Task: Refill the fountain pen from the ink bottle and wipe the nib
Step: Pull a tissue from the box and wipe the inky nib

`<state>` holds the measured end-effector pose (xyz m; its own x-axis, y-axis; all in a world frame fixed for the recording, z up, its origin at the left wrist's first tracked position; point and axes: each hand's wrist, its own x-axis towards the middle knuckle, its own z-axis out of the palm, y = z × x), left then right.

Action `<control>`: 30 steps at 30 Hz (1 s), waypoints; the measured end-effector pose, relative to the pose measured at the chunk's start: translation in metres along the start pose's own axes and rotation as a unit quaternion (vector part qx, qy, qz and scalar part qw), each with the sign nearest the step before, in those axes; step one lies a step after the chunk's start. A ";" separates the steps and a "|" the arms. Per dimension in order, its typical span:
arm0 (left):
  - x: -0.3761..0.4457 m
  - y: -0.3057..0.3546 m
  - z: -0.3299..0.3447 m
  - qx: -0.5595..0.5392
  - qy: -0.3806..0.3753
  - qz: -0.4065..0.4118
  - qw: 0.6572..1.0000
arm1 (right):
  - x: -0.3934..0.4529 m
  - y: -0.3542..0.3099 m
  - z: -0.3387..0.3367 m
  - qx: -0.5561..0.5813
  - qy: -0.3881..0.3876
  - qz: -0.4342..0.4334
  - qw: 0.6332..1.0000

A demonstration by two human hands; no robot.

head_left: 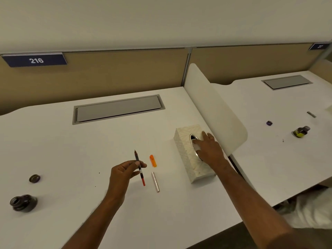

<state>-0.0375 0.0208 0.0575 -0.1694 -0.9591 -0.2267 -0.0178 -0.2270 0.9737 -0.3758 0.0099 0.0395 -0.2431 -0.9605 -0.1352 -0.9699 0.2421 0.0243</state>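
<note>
White tabletop [89, 141] carries everything, and the patterned cream tissue box [188, 155] serves as the landmark. The right hand [208, 148] lies on top of that box with its fingers [195, 141] reaching into the oval, metal-rimmed slot; whether they have pinched a tissue cannot be told. Left of the box, the left hand [124, 172] is raised above the tabletop and pinches the fountain pen [139, 167] between thumb and fingers. The pen stands nearly upright, its dark nib end pointing away from the person and its red end toward them. Between the pen and the box, an orange piece [153, 160] lies flat on the tabletop, and just nearer the person than it lies a slim silver barrel [155, 182], also flat. Both are apart from the hand and from the box. Far to the left of the box, near the tabletop's left edge, the dark ink bottle [23, 203] stands open, and its round cap [34, 178] rests a little farther from the person, separate from it. Behind the box, farther from the person, a grey cable hatch [116, 109] is set into the surface. A white curved divider [215, 108] rises right beside the box. Beyond it, on the neighbouring desk [260, 159], sit a second small bottle [301, 131], a purple cap [269, 123] and a short metal tube [311, 114]. A blue plate reading 216 [36, 60] hangs on the back partition.
</note>
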 end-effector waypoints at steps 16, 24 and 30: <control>-0.008 -0.003 -0.005 0.002 0.005 -0.013 1.000 | -0.009 0.000 0.011 0.120 0.151 0.011 0.981; -0.010 -0.005 -0.009 0.003 0.007 -0.019 1.000 | -0.011 -0.003 -0.007 0.211 0.118 0.057 0.969; -0.012 -0.005 -0.013 0.002 0.010 -0.022 1.000 | -0.024 -0.006 -0.009 0.096 0.219 -0.003 0.971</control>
<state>-0.0221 0.0310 0.0546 -0.1484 -0.9515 -0.2696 -0.0284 -0.2684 0.9629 -0.3645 0.0302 0.0518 -0.2594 -0.9177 0.3009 -0.9619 0.2175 -0.1657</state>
